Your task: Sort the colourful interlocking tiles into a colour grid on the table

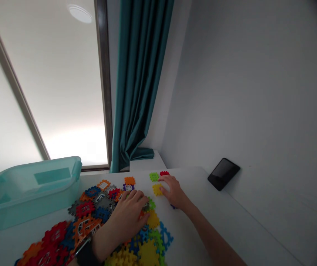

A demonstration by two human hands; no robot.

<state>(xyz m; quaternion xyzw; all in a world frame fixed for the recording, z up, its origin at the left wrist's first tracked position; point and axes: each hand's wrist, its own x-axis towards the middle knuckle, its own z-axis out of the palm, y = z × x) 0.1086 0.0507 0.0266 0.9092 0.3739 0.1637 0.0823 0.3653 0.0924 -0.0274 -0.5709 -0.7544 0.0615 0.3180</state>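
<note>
My left hand (127, 218) lies palm down over a heap of coloured interlocking plastic tiles, its fingers spread and loosely bent. Whatever is under the palm is hidden. Close by are a large yellow tile (149, 253), a blue triangular tile (166, 237) and a red tile (85, 209). My right hand (175, 193) is beyond the heap, thumb and fingers apart. Its thumb is at the edge of a small yellow tile (157, 190). A light green tile (154, 177) and a red tile (164, 173) lie just past its fingertips. A dark blue tile (173, 206) shows partly below the hand.
A translucent teal bin (27, 207) stands at the left of the white table (191, 236). On the right, a black tablet-like device (223, 174) leans near the grey wall. A green curtain (141, 81) hangs behind the table, beside a frosted window (64, 92).
</note>
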